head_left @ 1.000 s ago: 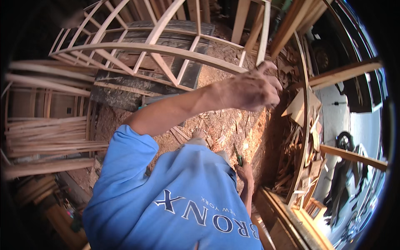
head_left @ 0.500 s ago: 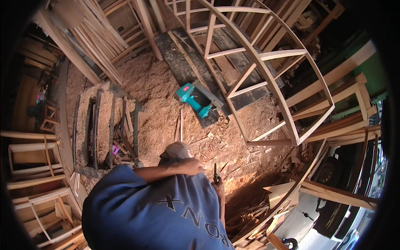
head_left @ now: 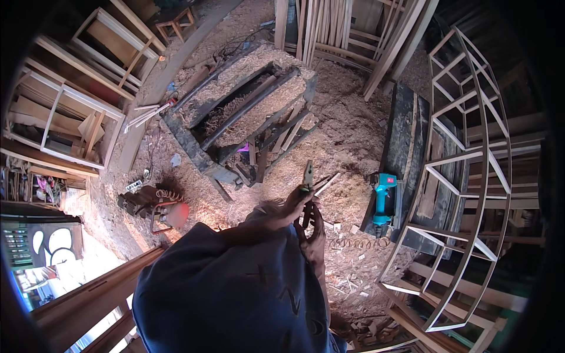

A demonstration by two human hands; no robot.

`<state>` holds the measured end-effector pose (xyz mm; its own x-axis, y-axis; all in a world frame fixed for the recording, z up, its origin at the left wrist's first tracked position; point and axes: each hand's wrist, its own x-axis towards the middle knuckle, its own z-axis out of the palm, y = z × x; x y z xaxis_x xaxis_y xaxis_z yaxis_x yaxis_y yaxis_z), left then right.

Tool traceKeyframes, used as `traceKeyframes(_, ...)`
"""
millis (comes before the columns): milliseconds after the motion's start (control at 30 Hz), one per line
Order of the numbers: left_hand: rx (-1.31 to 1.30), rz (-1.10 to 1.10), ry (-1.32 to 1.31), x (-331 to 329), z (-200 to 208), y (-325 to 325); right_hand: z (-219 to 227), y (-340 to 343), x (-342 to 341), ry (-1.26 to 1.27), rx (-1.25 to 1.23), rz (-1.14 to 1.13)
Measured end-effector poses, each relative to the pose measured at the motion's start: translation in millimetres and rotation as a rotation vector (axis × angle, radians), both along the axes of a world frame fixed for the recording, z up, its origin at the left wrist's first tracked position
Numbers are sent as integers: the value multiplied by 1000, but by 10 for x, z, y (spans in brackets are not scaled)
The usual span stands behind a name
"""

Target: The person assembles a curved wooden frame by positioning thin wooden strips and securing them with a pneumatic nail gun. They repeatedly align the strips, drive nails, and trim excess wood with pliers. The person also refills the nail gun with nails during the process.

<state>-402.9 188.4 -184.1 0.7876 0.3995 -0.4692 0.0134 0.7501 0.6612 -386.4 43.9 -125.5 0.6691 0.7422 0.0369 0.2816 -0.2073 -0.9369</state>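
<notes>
Our hands, left [head_left: 288,210] and right [head_left: 313,232], grip pliers [head_left: 307,187] together, left of the teal nail gun [head_left: 382,197] on the sawdust floor [head_left: 347,129].

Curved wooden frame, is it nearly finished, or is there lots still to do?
It looks well along: the curved wooden frame stands with its long ribs and cross-pieces already joined. In hand: the left hand and right hand grip pliers beside thin wood strips. Left, probably: more fixing, since the teal nail gun lies on the dark bench.
</notes>
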Motion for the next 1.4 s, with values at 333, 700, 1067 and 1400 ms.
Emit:
traceKeyframes(333, 1398, 202, 1072, -812, 222, 3715, -966, -38, 183, 94, -625, -116)
traceKeyframes(700, 1722, -102, 1311, -1497, -1044, 5418, -1826, -527, -343, -6, -671, -400)
traceKeyframes(1067, 1866, -101, 1369, -1137, -332, 4746, -1895, -355, -482, -207, -661, -529)
traceKeyframes(1400, 1543, 544, 27, 360, 468, 2986, -913, -283, -27, 32, -497, -930)
